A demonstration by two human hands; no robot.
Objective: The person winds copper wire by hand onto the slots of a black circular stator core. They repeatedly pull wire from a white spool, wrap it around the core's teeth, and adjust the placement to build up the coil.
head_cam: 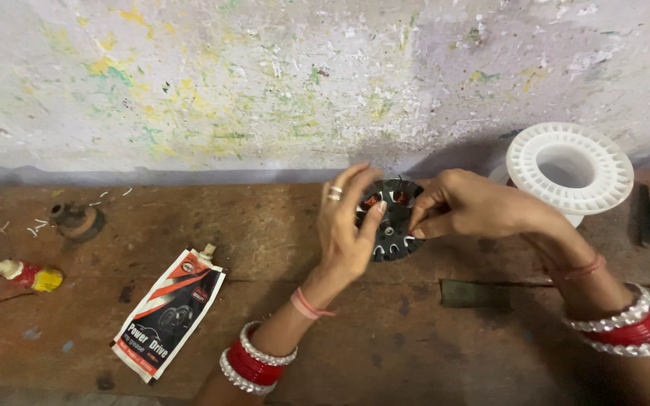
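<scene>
Both hands meet over a dark round stator [391, 225] on the worn wooden bench [280, 225]: left hand [347, 233] steadies it, right hand [464, 204] seemingly pinches its rim.

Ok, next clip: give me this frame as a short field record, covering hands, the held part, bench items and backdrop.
left hand: grips the left edge of the round part, ring on one finger
right hand: pinches the part's right edge
held part: dark round stator with copper windings, held just above the bench
bench: worn brown wood
other items: white plastic spool at right; red, black and white pouch at left; small tube at far left
backdrop: paint-flecked wall
</scene>
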